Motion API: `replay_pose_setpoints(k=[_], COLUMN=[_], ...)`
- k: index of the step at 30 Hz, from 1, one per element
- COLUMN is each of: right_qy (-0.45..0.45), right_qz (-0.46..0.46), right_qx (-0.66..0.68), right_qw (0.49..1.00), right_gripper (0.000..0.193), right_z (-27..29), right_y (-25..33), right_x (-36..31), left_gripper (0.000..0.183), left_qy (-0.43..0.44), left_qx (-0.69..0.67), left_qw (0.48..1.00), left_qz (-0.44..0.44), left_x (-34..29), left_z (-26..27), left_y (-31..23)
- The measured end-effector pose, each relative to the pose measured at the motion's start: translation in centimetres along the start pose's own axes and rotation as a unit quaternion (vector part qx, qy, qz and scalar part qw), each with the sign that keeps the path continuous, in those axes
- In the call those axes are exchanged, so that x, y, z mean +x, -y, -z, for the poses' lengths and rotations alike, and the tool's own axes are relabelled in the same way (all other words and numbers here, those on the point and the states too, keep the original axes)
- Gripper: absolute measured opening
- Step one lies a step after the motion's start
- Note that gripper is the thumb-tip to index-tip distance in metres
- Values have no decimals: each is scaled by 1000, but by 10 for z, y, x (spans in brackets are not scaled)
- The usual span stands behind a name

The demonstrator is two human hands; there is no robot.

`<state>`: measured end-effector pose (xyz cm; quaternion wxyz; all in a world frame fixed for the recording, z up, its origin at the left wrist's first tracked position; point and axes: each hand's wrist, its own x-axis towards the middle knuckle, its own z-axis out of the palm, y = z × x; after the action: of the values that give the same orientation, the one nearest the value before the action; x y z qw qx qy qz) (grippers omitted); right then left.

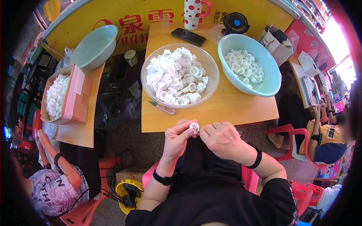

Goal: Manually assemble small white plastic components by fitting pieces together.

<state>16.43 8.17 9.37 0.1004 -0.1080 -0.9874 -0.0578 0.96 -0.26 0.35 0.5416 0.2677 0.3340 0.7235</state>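
Over my lap, just off the table's front edge, my left hand (178,137) pinches a small round white plastic part (194,127) between thumb and fingers. Against its right side my right hand (222,138) is closed, its fingertips at the part; whether they grip something small there is hidden. Ahead on the table stands a clear round basin (215,83) heaped with similar white plastic parts (171,73). Beside it on the right, a light-blue basin (269,77) holds more small white pieces (243,64). A pair of pink-handled thread snips (166,109) lies near the front edge.
At the back of the wooden table (233,112) are a black phone (188,36), a spotted tumbler (192,15) and a small black fan (236,22). Leftward, another table carries a cardboard box (77,96) and an empty basin (96,49). Other people sit on both sides.
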Motion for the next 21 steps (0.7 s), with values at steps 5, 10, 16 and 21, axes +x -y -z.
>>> replay_pose_setpoints(k=[5, 10, 16, 21], right_qy=[-35, -21, 58, 118], right_qz=[15, 59, 135, 98], right_qx=[-41, -96, -142, 17], right_qw=[998, 993, 979, 988], right_gripper=[18, 9, 9, 8], right_z=[-3, 2, 14, 15], right_y=[-1, -1, -3, -13], right_x=[3, 10, 16, 7], left_gripper=[26, 25, 23, 23], left_qy=[21, 33, 40, 48], left_qx=[-13, 19, 105, 87], left_qw=[1000, 999, 994, 995], left_qz=[7, 8, 0, 15], left_x=[2, 4, 2, -1], left_z=[4, 6, 4, -2], left_y=[-1, -2, 6, 8])
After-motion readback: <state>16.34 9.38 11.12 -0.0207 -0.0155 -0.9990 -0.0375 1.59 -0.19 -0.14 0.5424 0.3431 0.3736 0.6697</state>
